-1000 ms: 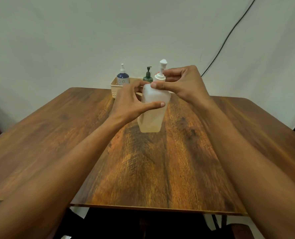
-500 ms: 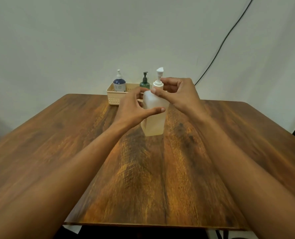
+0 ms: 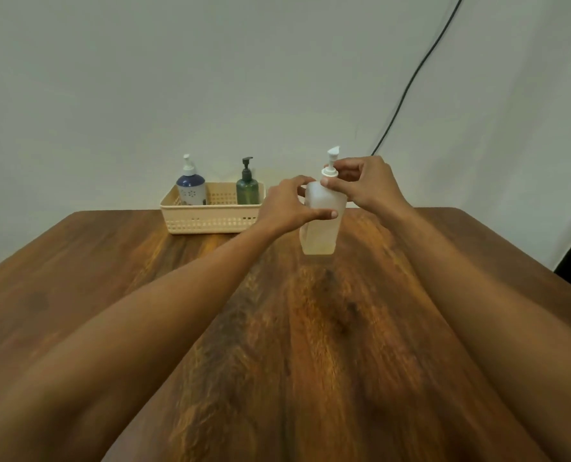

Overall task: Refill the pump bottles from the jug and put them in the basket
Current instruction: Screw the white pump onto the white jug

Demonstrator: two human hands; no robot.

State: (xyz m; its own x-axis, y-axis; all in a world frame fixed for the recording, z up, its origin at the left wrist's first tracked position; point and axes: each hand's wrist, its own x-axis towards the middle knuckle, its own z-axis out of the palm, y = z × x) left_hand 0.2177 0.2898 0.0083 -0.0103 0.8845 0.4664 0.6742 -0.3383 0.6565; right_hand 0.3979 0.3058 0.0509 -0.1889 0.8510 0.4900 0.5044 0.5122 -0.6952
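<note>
A translucent white pump bottle [image 3: 320, 228] stands upright on the wooden table [image 3: 110, 278], right of the basket. My left hand [image 3: 287, 208] wraps its body from the left. My right hand [image 3: 364, 185] pinches the white pump collar at its neck. A cream perforated basket [image 3: 210, 218] sits at the table's far edge. Inside it stand a blue-and-white pump bottle [image 3: 190, 188] on the left and a dark green pump bottle [image 3: 247, 190] on the right. No jug is visible.
A pale wall rises right behind the table's far edge. A black cable [image 3: 410, 78] runs down the wall to the right of my hands. Both forearms stretch across the table's middle.
The view has tilted up and the bottle with both hands now sits farther out, beside the basket. The grips on body and pump collar are the same.
</note>
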